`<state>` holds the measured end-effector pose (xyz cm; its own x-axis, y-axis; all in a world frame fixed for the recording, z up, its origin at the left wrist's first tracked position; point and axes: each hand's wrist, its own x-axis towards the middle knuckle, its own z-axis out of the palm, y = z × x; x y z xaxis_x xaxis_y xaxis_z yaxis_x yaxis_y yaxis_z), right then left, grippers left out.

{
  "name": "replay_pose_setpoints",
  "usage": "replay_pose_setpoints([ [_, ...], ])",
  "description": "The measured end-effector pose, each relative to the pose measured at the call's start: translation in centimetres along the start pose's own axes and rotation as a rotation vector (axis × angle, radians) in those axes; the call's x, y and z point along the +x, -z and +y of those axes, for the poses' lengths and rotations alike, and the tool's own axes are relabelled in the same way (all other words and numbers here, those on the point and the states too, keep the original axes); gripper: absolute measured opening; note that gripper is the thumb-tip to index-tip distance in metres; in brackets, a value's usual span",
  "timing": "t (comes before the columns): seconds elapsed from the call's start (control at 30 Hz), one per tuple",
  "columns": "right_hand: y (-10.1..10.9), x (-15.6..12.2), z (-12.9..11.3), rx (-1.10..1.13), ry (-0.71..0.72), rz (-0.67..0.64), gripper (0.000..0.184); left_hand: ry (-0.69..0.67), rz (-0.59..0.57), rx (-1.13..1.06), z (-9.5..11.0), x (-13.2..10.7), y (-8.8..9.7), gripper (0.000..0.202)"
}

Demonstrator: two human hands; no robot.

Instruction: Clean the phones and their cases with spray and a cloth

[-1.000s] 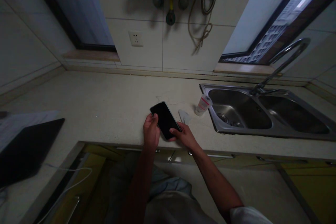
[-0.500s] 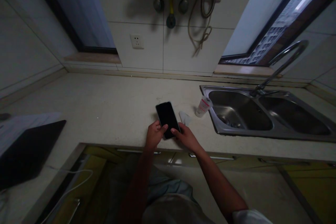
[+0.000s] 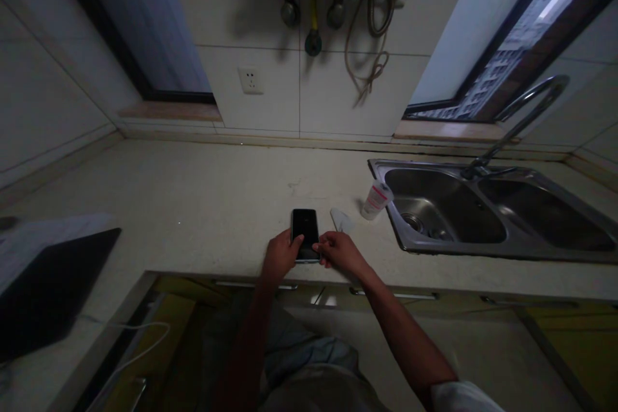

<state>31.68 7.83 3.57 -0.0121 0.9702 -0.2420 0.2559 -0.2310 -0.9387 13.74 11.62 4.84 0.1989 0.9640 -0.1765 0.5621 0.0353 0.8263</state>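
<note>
A black phone point(image 3: 305, 228) lies flat, screen dark, on the pale countertop point(image 3: 203, 199) near its front edge. My left hand point(image 3: 279, 256) grips its lower left side, thumb on the screen. My right hand point(image 3: 338, 250) pinches the lower right corner with closed fingers. A small white wipe or cloth point(image 3: 341, 219) lies just right of the phone. A small white bottle with a red label point(image 3: 375, 199) stands beside it, against the sink's left rim.
A steel double sink point(image 3: 487, 241) with a curved tap point(image 3: 524, 112) fills the right. A black hob point(image 3: 43, 290) sits at the left with a white cable point(image 3: 135, 351) below. A wall socket point(image 3: 251, 79) and hoses point(image 3: 357, 32) hang behind.
The phone was held tilted above the counter; both hands have turned it straight and lowered it flat onto the countertop, closer to the front edge.
</note>
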Motion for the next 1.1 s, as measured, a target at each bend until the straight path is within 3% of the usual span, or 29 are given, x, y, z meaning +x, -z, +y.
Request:
replay_pose_setpoints([
  [0.13,0.5,0.1,-0.8,-0.053,-0.05,-0.014,0.024,-0.131,0.004,0.35,0.7,0.1,0.4,0.033],
  [0.3,0.8,0.6,-0.8,-0.063,-0.054,-0.047,0.025,-0.081,-0.044,0.724,1.8,0.1,0.7,0.048],
  [0.43,0.6,0.8,-0.4,-0.086,-0.056,-0.032,0.024,-0.072,-0.079,0.843,2.3,0.0,0.8,0.052],
  [0.67,0.2,0.1,-0.6,-0.174,0.007,0.03,0.021,-0.091,-0.04,0.828,1.2,0.1,0.6,0.054],
  [0.87,0.6,-0.9,-0.4,-0.162,0.089,0.007,0.014,-0.122,-0.002,0.663,-0.1,0.0,0.8,0.05],
  [1.0,2.6,-2.5,-0.6,-0.108,0.13,-0.007,0.022,-0.143,0.053,0.399,-1.1,-0.3,1.4,0.052],
  [1.1,5.5,-3.8,-0.8,-0.145,0.179,0.171,0.027,-0.138,0.186,0.265,-1.9,-1.0,1.6,0.056],
])
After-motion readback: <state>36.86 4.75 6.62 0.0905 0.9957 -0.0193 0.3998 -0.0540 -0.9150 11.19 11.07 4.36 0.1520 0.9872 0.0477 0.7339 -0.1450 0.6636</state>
